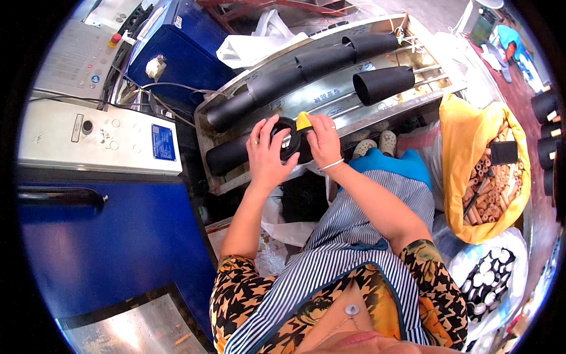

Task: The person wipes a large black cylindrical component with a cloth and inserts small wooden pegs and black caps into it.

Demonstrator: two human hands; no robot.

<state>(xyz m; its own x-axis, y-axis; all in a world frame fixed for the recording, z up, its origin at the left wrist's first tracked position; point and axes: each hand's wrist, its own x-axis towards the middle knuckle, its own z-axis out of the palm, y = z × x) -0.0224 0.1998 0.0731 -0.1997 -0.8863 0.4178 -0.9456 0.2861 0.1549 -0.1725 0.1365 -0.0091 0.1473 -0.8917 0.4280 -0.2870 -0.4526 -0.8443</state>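
Observation:
My left hand (265,147) grips the rim of a black tube (297,140), whose round open end faces up toward me. My right hand (325,141), with a ring and a white bracelet at the wrist, is closed on a small hand tool with a yellow top (303,121), held against the tube's right edge. The tool's working end is hidden. Just left of my left hand another black tube (227,156) lies in a long metal trough (427,88). Several more black tubes lie end to end along its far side, and a single wide-mouthed black tube (384,84) rests at its right.
On the left stands a blue machine (106,248) with a white control panel (100,138). To my right are a yellow sack (457,177) of tan tubular pieces and a white bag (516,245) of black-and-white parts. White plastic sheeting (253,50) hangs over the trough's far edge.

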